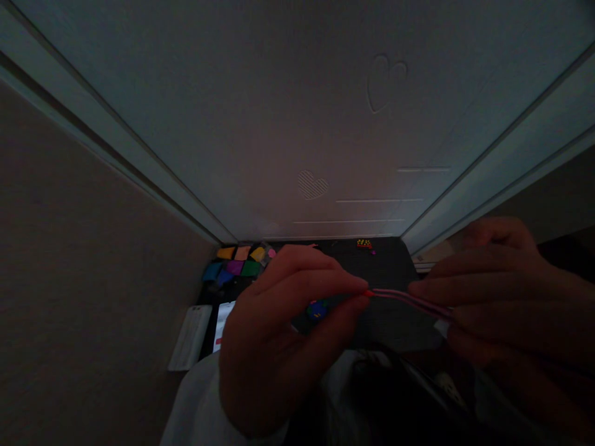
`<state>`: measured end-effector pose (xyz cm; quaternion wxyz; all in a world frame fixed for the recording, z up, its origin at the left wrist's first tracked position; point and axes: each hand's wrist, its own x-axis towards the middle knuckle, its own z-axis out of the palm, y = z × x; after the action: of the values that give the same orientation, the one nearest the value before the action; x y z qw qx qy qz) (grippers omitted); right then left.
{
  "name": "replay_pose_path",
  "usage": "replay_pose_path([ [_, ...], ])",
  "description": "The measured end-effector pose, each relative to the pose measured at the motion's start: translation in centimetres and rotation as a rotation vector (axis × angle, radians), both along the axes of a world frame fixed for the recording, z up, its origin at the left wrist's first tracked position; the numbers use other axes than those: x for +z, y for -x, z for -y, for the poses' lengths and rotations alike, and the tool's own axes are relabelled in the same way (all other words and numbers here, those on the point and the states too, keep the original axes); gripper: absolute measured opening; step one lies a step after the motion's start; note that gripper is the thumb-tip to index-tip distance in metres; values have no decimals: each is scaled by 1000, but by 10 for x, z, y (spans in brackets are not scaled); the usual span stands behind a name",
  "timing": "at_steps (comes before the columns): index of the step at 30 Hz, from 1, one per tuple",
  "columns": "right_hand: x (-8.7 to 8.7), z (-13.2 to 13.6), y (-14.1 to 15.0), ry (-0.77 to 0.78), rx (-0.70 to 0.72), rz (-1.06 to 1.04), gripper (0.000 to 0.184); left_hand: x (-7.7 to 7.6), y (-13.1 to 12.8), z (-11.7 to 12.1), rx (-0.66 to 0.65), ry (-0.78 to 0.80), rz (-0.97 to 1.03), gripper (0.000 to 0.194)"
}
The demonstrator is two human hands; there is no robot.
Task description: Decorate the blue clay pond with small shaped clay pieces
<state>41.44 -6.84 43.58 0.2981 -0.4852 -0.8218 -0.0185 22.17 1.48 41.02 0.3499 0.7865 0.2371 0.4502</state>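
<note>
The scene is very dark. My left hand (283, 328) is raised close to the camera, its thumb and forefinger pinched on the red tip of a thin striped stick-like tool (409, 301). My right hand (502, 297) grips the other end of that tool, fingers closed round it. Both hands hover above a black mat (385, 266) on the floor. A small blue piece with yellow marks (317, 310) lies on the mat just behind my left fingers.
Several small coloured bags (238, 261) (orange, yellow, blue, purple, green) lie at the mat's far left. A small red and yellow piece (364, 244) sits at its far edge. White sheets (191, 337) lie left of the mat. A pale door with heart shapes (312, 184) stands behind.
</note>
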Motion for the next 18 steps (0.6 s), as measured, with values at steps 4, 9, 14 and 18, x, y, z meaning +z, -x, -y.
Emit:
replay_pose_path([
  [4, 1, 1, 7, 38, -95, -149, 14, 0, 0, 0, 1, -10, -14, 30],
  [9, 4, -3, 6, -28, -12, -54, 10, 0, 0, 0, -3, -6, -5, 29],
  [14, 0, -3, -6, 6, 6, -15, 23, 0, 0, -1, -20, 9, 10, 30],
  [18, -1, -2, -7, 17, 57, -45, 29, 0, 0, 0, -7, 20, 10, 30],
])
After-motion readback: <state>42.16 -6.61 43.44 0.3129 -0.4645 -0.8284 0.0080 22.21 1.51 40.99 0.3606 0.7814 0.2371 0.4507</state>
